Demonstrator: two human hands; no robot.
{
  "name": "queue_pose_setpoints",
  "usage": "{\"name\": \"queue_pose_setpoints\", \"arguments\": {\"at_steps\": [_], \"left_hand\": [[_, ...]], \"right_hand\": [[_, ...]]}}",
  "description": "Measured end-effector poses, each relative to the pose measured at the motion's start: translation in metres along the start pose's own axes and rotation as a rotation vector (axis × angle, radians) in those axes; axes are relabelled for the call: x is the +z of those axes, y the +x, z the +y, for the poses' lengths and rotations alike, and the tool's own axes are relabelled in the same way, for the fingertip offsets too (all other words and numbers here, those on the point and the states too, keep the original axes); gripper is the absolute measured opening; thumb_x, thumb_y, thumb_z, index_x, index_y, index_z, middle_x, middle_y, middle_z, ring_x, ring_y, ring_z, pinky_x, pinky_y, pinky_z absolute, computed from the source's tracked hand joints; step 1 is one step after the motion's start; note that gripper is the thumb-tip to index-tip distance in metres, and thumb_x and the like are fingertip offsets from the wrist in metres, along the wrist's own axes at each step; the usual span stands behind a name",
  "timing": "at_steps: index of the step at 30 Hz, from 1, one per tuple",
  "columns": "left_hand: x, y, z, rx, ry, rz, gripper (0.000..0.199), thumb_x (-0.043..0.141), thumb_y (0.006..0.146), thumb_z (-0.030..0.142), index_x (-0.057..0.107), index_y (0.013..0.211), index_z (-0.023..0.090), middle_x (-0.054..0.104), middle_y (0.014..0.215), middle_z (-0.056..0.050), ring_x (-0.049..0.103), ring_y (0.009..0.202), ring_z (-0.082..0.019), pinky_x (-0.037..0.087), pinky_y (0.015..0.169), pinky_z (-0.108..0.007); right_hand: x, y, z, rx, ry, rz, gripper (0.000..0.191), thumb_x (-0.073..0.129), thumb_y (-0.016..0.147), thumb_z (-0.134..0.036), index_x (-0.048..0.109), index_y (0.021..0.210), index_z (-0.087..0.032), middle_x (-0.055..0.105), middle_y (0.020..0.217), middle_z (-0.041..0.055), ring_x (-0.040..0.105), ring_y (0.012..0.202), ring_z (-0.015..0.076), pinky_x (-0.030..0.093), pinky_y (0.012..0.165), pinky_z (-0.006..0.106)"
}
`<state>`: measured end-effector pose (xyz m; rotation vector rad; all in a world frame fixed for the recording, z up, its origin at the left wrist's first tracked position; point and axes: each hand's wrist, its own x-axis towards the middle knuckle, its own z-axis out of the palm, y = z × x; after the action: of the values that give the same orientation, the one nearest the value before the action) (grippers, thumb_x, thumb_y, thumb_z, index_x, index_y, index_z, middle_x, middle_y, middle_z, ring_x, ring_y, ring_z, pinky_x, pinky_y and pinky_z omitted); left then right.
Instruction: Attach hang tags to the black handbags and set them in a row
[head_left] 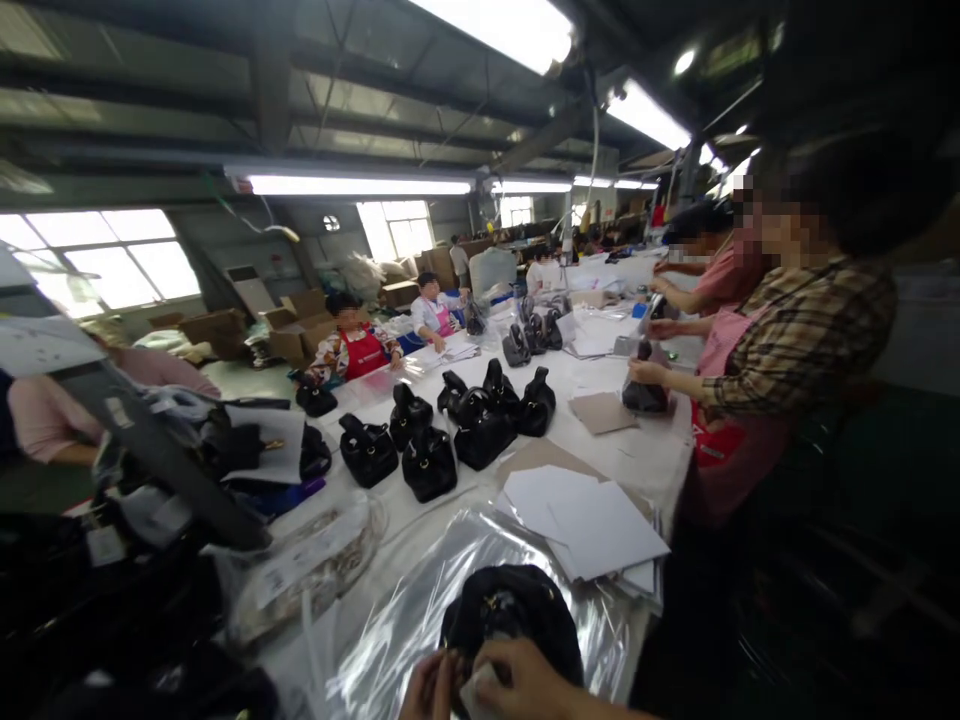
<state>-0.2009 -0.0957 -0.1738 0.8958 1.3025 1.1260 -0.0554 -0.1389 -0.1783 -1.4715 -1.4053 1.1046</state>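
Note:
A black handbag (534, 602) with small gold-coloured fittings lies in front of me on a stack of clear plastic bags (420, 590). At its near edge, my left hand (431, 685) has its fingers closed together; what they pinch is hidden. My right hand (525, 678) rests against the bag's near side, thumb and fingers closed on a small pale piece (478, 692) that looks like paper or thin cloth. Both hands are close together at the bottom of the view, partly cut off by the frame.
Several finished-looking black handbags (429, 463) stand mid-table. White sheets (600, 525) and brown card lie right of the plastic. A clear bag of small parts (307, 575) and dark bags pile up left, beside a grey post (161, 450). Co-workers (795, 350) line both sides.

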Motion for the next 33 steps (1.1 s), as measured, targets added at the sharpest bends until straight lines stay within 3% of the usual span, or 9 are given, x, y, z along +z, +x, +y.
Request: {"name": "queue_pose_setpoints", "arguments": {"at_steps": [2,4,9,14,17,20,23,28,33], "left_hand": [[-0.013,-0.005,0.006,-0.012,0.012,-0.061,0.046,0.074,0.063,0.054,0.066,0.089,0.017,0.074,0.085,-0.009,0.071,0.083,-0.026,0.059,0.075,-0.036],[-0.028,-0.005,0.007,0.017,0.053,-0.007,0.046,0.068,0.072,0.052,0.065,0.098,0.014,0.072,0.096,-0.012,0.07,0.084,-0.023,0.058,0.072,-0.034],[-0.055,0.002,-0.009,0.036,0.191,0.07,0.033,0.059,0.081,0.036,0.064,0.104,0.013,0.069,0.104,-0.013,0.068,0.086,-0.019,0.055,0.07,-0.03],[-0.039,-0.005,-0.018,0.063,0.322,-0.006,0.026,0.062,0.08,0.034,0.069,0.096,0.015,0.071,0.1,-0.011,0.066,0.084,-0.018,0.053,0.069,-0.027],[-0.02,-0.005,-0.016,-0.041,0.253,-0.041,0.035,0.059,0.082,0.046,0.067,0.091,0.014,0.071,0.082,-0.009,0.066,0.072,-0.017,0.048,0.054,-0.023],[-0.009,-0.003,-0.014,-0.096,0.157,-0.059,0.041,0.07,0.072,0.05,0.065,0.088,0.013,0.069,0.069,-0.006,0.066,0.063,-0.017,0.045,0.05,-0.021],[-0.011,-0.002,-0.012,-0.089,0.103,-0.091,0.044,0.071,0.067,0.054,0.067,0.079,0.012,0.071,0.071,-0.009,0.068,0.063,-0.019,0.049,0.054,-0.024],[-0.027,-0.005,-0.005,-0.096,0.178,-0.11,0.057,0.067,0.064,0.066,0.071,0.082,0.012,0.073,0.075,-0.011,0.069,0.066,-0.023,0.051,0.053,-0.027],[-0.037,-0.008,0.001,0.152,0.324,0.101,0.058,0.063,0.062,0.072,0.075,0.083,0.02,0.072,0.094,-0.012,0.069,0.078,-0.028,0.056,0.051,-0.031]], "right_hand": [[-0.004,-0.009,-0.016,-0.008,0.007,0.044,0.022,0.058,0.079,-0.034,0.072,0.086,-0.018,0.07,0.081,0.0026,0.062,0.077,0.0177,0.047,0.071,0.026],[-0.008,-0.012,-0.025,0.006,0.048,0.035,0.026,0.056,0.082,-0.038,0.07,0.088,-0.017,0.07,0.084,0.0041,0.063,0.081,0.0189,0.048,0.073,0.028],[-0.011,-0.003,-0.015,0.093,0.107,-0.038,0.038,0.055,0.084,-0.051,0.069,0.094,-0.017,0.07,0.086,0.0053,0.064,0.08,0.0212,0.051,0.071,0.03],[-0.01,-0.001,0.005,0.148,0.166,-0.046,0.043,0.06,0.081,-0.054,0.067,0.099,-0.016,0.07,0.086,0.0071,0.065,0.079,0.0233,0.053,0.068,0.033],[-0.009,0.0,0.005,0.143,0.145,-0.032,0.042,0.06,0.081,-0.055,0.067,0.098,-0.017,0.07,0.085,0.0065,0.065,0.079,0.0234,0.053,0.069,0.033],[-0.01,-0.001,-0.004,0.112,0.11,-0.029,0.041,0.057,0.083,-0.054,0.066,0.1,-0.018,0.07,0.087,0.0061,0.066,0.08,0.0225,0.054,0.07,0.032],[-0.011,-0.001,-0.015,0.049,0.083,-0.044,0.04,0.051,0.088,-0.053,0.065,0.103,-0.019,0.071,0.093,0.0068,0.067,0.083,0.0214,0.054,0.073,0.031],[-0.013,0.002,-0.027,-0.088,-0.028,0.01,0.04,0.049,0.091,-0.048,0.069,0.11,-0.019,0.069,0.113,0.0106,0.063,0.106,0.0249,0.047,0.096,0.037],[-0.012,0.004,-0.029,-0.132,-0.051,0.014,0.033,0.051,0.091,-0.045,0.075,0.096,-0.023,0.074,0.093,0.0063,0.067,0.089,0.0226,0.051,0.084,0.033]]}}
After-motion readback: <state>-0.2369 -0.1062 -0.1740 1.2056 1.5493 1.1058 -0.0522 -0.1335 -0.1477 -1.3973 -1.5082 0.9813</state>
